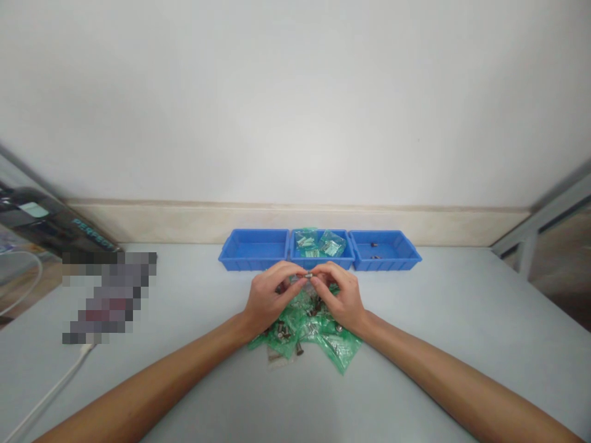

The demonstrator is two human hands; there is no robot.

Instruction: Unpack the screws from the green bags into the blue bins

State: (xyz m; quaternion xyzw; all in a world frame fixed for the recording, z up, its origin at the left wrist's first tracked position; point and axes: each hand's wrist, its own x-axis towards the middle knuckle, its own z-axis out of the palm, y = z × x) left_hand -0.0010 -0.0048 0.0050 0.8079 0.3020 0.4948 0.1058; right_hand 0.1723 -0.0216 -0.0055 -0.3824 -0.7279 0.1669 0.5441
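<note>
I see the left hand [271, 294] and right hand [344, 294] pinching a small metal part [309, 275] over green plastic bags [340, 352]; a slack fingertip grip could drop it among them.

Silver shows on the small metal piece [309, 275]; translucent, flat plastic packets [340, 352] are bright green, streaked with white glare — and the slim metal fastener [300, 349] is brownish. Three rectangular plastic trays [253, 248] are plain blue. The flat surface [452, 301] is pale grey, the smooth wall [295, 104] off-white, its low skirting strip [148, 223] cream — the thin cable [53, 387] white.
</note>
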